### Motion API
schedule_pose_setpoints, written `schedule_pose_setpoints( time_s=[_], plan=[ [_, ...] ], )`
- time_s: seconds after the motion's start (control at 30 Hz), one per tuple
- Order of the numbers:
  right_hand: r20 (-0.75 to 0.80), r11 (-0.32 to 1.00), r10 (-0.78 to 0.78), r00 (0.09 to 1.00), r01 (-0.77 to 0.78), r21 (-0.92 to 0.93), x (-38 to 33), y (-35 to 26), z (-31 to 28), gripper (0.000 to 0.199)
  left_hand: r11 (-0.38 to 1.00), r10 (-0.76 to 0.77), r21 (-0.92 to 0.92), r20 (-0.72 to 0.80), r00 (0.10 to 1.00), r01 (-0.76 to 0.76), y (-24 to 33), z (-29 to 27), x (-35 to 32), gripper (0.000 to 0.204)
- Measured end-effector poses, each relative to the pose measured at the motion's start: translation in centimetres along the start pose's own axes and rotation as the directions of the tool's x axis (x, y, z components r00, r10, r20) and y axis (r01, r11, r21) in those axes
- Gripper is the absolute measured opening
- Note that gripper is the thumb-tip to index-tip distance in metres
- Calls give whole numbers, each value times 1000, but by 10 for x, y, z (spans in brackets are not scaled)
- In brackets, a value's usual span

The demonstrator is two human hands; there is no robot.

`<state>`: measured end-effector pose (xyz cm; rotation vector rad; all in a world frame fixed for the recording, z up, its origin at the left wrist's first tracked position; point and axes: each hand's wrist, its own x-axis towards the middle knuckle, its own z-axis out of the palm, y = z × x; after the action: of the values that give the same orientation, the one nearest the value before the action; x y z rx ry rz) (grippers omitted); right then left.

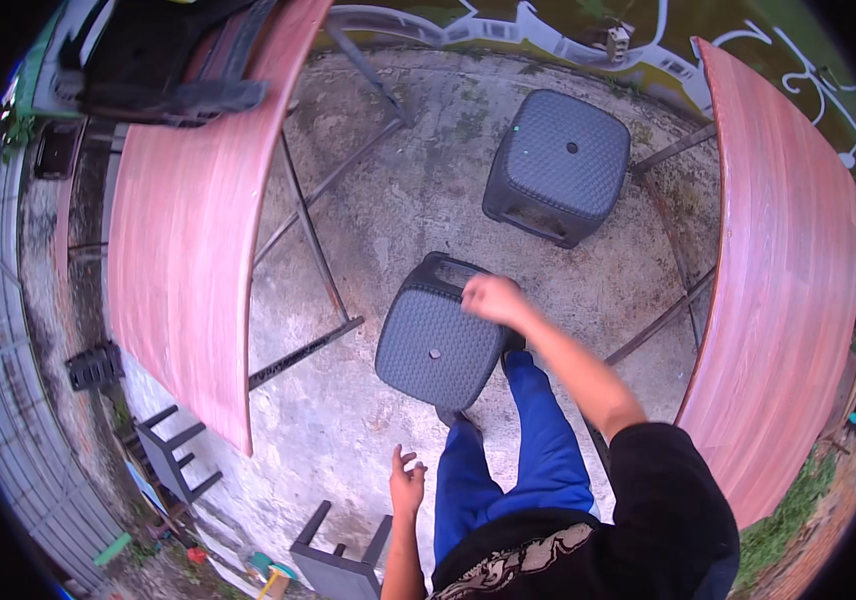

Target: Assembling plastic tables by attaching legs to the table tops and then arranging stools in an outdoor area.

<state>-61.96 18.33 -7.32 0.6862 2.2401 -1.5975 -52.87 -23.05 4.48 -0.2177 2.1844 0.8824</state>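
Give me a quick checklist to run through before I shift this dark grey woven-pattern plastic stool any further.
1. Right hand on the near dark grey woven-pattern plastic stool: ok, it rests on the seat's far edge.
2. Fingers wrapped around that edge: cannot tell, the hand hides them.
3. Left hand free: ok, it hangs open at the side, touching nothing.
4. Second dark grey plastic stool out of the way: ok, it stands apart, farther off.
5. Room between the two long reddish wood-grain tabletops: ok, bare concrete floor lies around the stool.
6. Feet clear of the stool: not ok, a blue-trousered leg stands right against it.
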Motion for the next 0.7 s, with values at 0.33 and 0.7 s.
schedule_pose_setpoints(
  time_s=[0.33,0.7],
  plan=[
    [-5,846,413,911,-386,-368,-38,-5,230,51,997,-26,-74,-50,998,22,-164,-93,-35,65],
    [-150,738,464,873,-474,-480,-110,-23,188,75,950,-213,229,-19,977,212,-390,-204,-68,70]
  ],
)
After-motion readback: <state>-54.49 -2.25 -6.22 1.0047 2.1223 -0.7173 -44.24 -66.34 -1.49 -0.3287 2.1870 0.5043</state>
